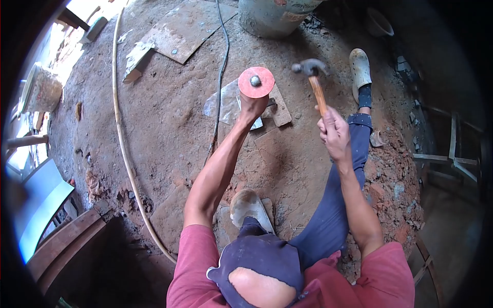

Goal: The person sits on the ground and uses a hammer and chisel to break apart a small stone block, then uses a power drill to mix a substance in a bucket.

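Disc [263,88], red, with a metal stud [255,80] at its centre, is held up ahead of a seated person, above dirt ground. Nearest, a torn knee [262,280] and a shoe [249,205] lie under both arms. Left hand [253,107] grips the disc from below, fingers wrapped shut; right hand [334,132] is closed round a hammer [318,92], its head raised just right of the stud. A short, square blow seems wisest, with fingers kept below the rim. Room is open between the arms; beyond lie a wood block [281,109], plastic sheet [220,105], cable [221,77] and, farthest, a drum [272,18].
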{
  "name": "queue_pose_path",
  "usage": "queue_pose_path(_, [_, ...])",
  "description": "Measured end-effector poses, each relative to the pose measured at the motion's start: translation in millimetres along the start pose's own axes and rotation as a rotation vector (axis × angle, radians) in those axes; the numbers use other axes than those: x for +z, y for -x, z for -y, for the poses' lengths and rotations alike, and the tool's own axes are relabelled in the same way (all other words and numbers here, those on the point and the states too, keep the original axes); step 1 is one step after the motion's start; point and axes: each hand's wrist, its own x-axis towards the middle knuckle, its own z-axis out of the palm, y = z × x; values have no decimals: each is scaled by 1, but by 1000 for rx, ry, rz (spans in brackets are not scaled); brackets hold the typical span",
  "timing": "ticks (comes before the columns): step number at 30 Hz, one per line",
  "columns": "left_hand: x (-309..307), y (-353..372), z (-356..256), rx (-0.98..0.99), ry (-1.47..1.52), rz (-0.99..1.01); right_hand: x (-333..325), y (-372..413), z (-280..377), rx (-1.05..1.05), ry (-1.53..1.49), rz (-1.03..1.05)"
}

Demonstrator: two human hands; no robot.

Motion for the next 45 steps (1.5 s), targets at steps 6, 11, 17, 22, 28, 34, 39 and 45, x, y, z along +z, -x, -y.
queue_pose_path(6, [1,-1,-7,21,8,33,31,12,82,-360,322,69])
queue_pose_path(11, [-4,-5,-38,115,76,-14,30,-1,63,-456,524,168])
queue_pose_path(17, [-1,0,-9,27,-1,72,34,19,93,-402,315,117])
queue_pose_path(22, [-5,-7,-25,97,23,31,29,0,78,-384,498,186])
queue_pose_path(28, [-1,-2,-6,50,38,81,40,16,92,-487,317,72])
queue_pose_path(34, [0,2,-12,58,85,56,40,12,114,-430,352,71])
queue_pose_path(39, [-2,-7,-11,124,78,76,44,15,85,-467,478,75])
queue_pose_path(45, [-3,-2,-4,98,17,190,36,11,97,-328,465,134])
